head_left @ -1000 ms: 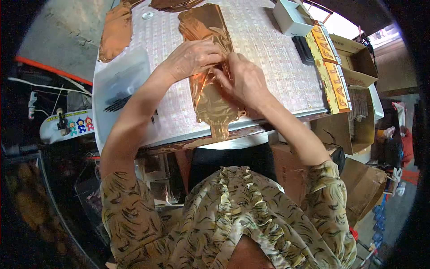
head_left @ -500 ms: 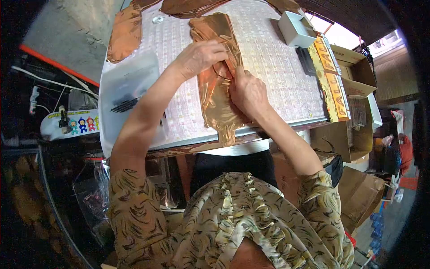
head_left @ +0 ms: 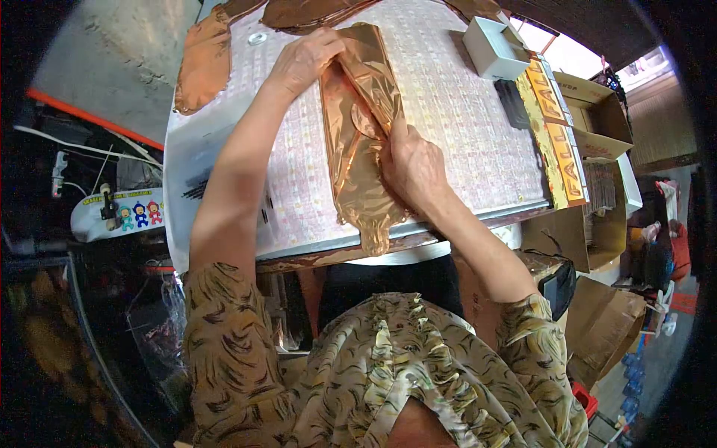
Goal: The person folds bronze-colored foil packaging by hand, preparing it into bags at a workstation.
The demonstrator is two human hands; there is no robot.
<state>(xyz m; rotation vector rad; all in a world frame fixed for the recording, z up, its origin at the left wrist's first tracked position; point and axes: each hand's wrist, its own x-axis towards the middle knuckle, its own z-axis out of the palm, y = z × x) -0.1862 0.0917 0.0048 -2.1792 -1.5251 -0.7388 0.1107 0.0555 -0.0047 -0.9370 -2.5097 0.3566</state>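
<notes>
A shiny copper-coloured foil balloon [head_left: 362, 175] lies flat and folded lengthwise on the table, its narrow neck hanging over the front edge. My left hand [head_left: 308, 61] pinches the upper left edge of the foil near its far end. Lower down on the right side, my right hand [head_left: 416, 166] is closed on the other edge, thumb side toward the fold. Between the two hands a loose flap of foil runs slantwise, with creases around it. My left fingertips are partly hidden from view.
More copper foil pieces lie at the table's far left [head_left: 203, 60] and along its back [head_left: 317, 13]. A white open box [head_left: 494, 48], a black object [head_left: 511, 103] and yellow "FALL" packs [head_left: 554, 127] line the right side. A clear plastic sheet [head_left: 213, 160] is under my left forearm. Cardboard boxes [head_left: 590, 112] stand beyond.
My left hand has moved up and left along the foil, from its middle to near the far end. The right hand stays at nearly the same place on the right edge.
</notes>
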